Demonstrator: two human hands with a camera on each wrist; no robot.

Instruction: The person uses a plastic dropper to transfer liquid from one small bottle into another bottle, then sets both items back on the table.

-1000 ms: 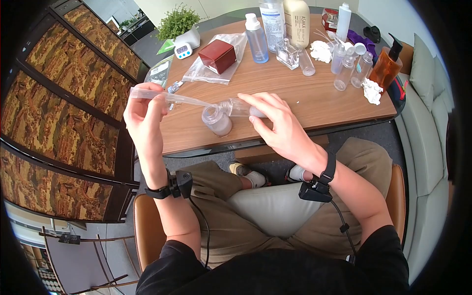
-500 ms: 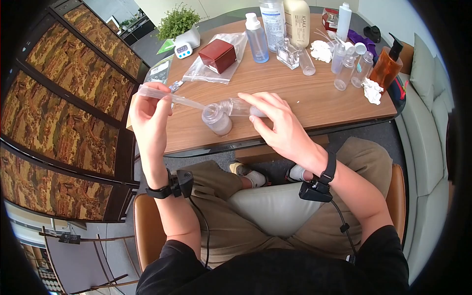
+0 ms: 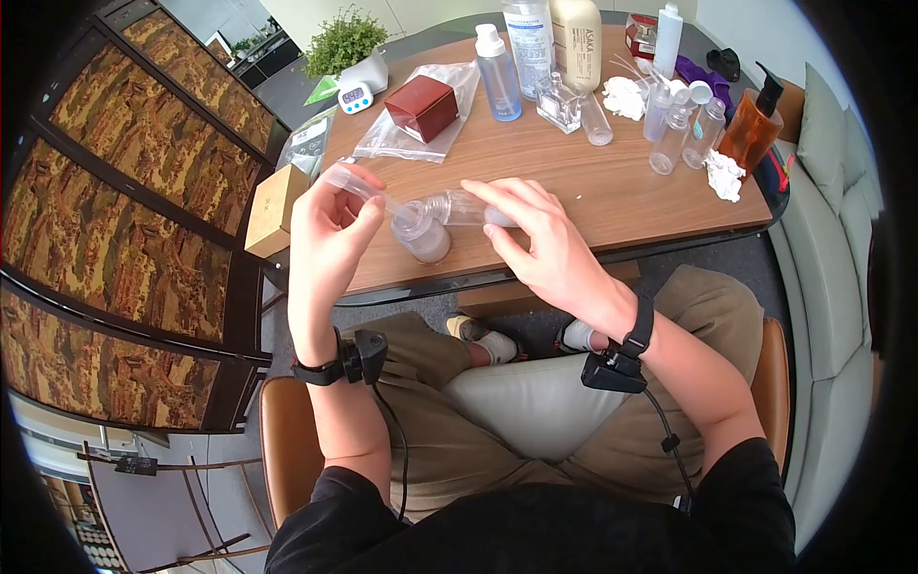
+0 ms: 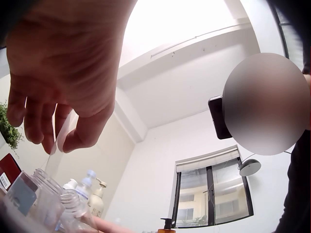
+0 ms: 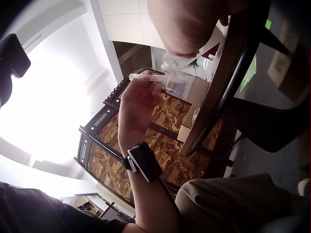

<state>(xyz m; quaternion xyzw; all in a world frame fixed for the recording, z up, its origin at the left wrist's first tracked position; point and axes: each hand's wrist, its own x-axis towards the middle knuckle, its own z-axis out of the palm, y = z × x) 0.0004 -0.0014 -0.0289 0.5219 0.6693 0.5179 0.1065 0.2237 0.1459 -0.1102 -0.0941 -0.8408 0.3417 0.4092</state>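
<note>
In the head view my left hand (image 3: pixel 325 244) pinches a translucent tapering plastic pipette (image 3: pixel 352 182) between thumb and fingers. The pipette slants down to the right, its lower end at the open mouth of a wide clear bottle (image 3: pixel 427 245). That bottle stands upright near the table's front edge, with cloudy contents low inside. A second clear bottle (image 3: pixel 457 209) lies on its side, its threaded neck right beside the upright bottle's mouth. Around its base end, my right hand (image 3: pixel 547 241) holds it with long fingers over the top and the thumb nearest me.
A dark red box (image 3: pixel 422 107) sits on a clear zip bag, beside a timer (image 3: pixel 355 97) and potted plant (image 3: pixel 346 48). Tall pump bottles (image 3: pixel 499 77) stand at the back. Several small clear bottles, crumpled tissues (image 3: pixel 724 178) and an amber pump bottle (image 3: pixel 751 134) crowd the right.
My left hand has moved right, closer to the upright bottle, and the pipette now leans more steeply with its lower end at the mouth. The right hand and both bottles have stayed put.
</note>
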